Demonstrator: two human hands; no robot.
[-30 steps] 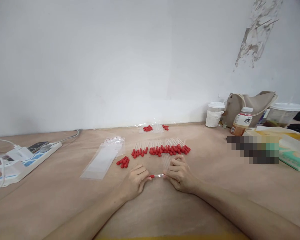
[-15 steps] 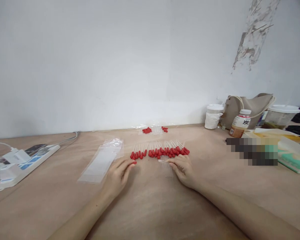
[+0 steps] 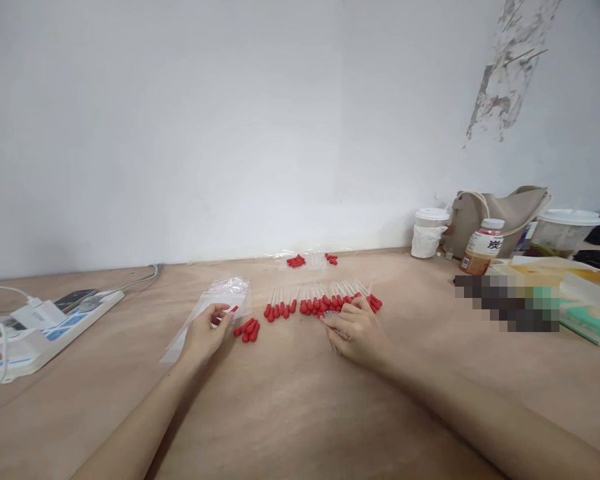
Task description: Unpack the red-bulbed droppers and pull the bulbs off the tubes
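The bottle [image 3: 481, 247] at right bore one large character, 炭, on its white label. Around it stood a cup [image 3: 429, 231], a tote [image 3: 500, 208] and a tub [image 3: 563, 230]. A power strip [image 3: 50, 328] lay at far left.

The left hand [image 3: 204, 335], centre left over the clear bags [image 3: 225, 293], pinched a red bulb [image 3: 233, 309], with loose bulbs [image 3: 248, 328] just to its right. The right hand [image 3: 356, 331] curled over clear tubes [image 3: 329, 313], touching the dropper row [image 3: 325, 300]; its grip could not be told.

Half a second earlier the left hand had covered the loose bulbs, nearer the centre.
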